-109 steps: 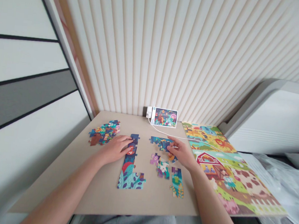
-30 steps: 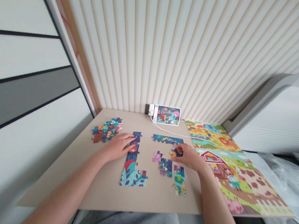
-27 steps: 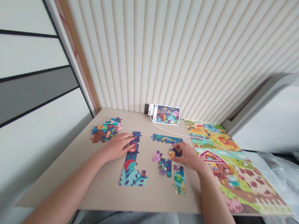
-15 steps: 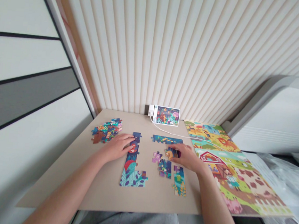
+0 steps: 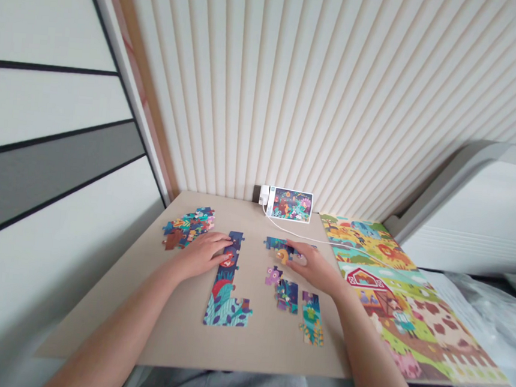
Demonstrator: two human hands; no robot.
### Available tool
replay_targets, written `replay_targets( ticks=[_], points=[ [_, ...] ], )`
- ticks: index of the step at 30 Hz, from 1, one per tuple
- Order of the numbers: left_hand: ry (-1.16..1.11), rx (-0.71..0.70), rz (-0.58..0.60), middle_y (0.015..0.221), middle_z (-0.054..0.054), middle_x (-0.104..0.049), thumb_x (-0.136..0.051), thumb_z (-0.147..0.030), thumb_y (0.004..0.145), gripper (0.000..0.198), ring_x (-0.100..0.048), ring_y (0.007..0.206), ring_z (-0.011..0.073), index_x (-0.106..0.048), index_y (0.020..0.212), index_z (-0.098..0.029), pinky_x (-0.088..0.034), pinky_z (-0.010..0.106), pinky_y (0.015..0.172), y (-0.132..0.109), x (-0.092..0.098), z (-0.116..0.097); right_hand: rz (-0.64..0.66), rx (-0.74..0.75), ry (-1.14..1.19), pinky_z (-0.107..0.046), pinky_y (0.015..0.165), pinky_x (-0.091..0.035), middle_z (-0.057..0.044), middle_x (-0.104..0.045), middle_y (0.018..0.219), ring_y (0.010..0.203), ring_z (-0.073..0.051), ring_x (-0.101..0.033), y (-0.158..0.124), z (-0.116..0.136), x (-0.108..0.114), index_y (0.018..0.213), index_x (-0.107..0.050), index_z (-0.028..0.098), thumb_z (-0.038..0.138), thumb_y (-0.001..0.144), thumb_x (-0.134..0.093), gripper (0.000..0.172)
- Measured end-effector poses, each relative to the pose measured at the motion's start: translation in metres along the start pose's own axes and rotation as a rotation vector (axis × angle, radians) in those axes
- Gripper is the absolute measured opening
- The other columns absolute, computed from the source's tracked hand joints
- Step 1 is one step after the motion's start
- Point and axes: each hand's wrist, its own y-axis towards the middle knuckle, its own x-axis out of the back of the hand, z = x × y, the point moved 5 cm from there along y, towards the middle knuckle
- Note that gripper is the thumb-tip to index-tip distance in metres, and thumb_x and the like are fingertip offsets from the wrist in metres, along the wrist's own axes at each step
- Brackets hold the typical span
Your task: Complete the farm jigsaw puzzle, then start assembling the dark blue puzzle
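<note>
My left hand point(image 5: 201, 253) lies at the upper left edge of an L-shaped section of joined jigsaw pieces point(image 5: 228, 312), thumb and fingers apart on its dark blue part. In my right hand point(image 5: 315, 268) is a dark jigsaw piece with an orange crescent shape point(image 5: 282, 256), held by the fingers just below the top jigsaw strip point(image 5: 274, 243); the hand partly covers both. Below it lie a purple piece with a pink figure point(image 5: 273, 275), a dark blue joined bit point(image 5: 287, 295) and a green-and-yellow section point(image 5: 311, 318).
A heap of loose jigsaw pieces point(image 5: 187, 228) lies at the back left. Against the ribbed wall leans a picture card point(image 5: 291, 205) beside a white charger point(image 5: 264, 195), whose cable point(image 5: 299, 236) crosses the table. Two finished puzzles, one with animals point(image 5: 371, 242) and one with a farm point(image 5: 427, 323), lie right.
My right hand has moved up and left with the crescent piece, from above the dark blue bit to the top strip. My left hand stays on the L-shaped section. The view has shifted slightly.
</note>
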Motion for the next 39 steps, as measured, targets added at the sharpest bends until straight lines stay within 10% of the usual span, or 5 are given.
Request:
replay_targets(
  ticks=[9,21,39],
  points=[
    [0.05,-0.058,-0.119,0.127,0.009,-0.064,-0.05,-0.032,0.101,0.033,-0.058,0.12,0.0264,-0.064,0.129,-0.024,-0.043,0.045,0.109,0.011,0.006,-0.033,0.045,0.19,-0.082,-0.048,0.115,-0.038,-0.011,-0.056,0.147,0.137,-0.028,-0.051,0.071,0.012,-0.052,0.149,-0.048,0.025,0.035,0.092,-0.067,0.061],
    [0.041,-0.166,-0.045,0.138,0.007,-0.061,-0.05,-0.031,0.101,0.037,-0.054,0.129,0.0258,-0.059,0.136,-0.026,-0.039,0.048,0.112,0.029,-0.017,-0.058,-0.047,0.146,-0.114,-0.043,0.108,-0.047,-0.008,-0.067,0.131,0.121,-0.026,-0.062,0.041,-0.032,-0.036,0.127,-0.071,0.028,0.035,0.098,-0.058,0.032],
    [0.043,-0.122,-0.011,0.137,0.008,-0.059,-0.045,-0.041,0.103,0.041,-0.054,0.126,0.0264,-0.057,0.139,-0.026,-0.04,0.043,0.11,0.035,-0.022,-0.059,-0.059,0.18,-0.08,-0.042,0.105,-0.048,-0.007,-0.064,0.129,0.118,-0.024,-0.061,0.037,-0.036,-0.033,0.136,-0.063,0.033,0.03,0.1,-0.054,0.037]
  ],
)
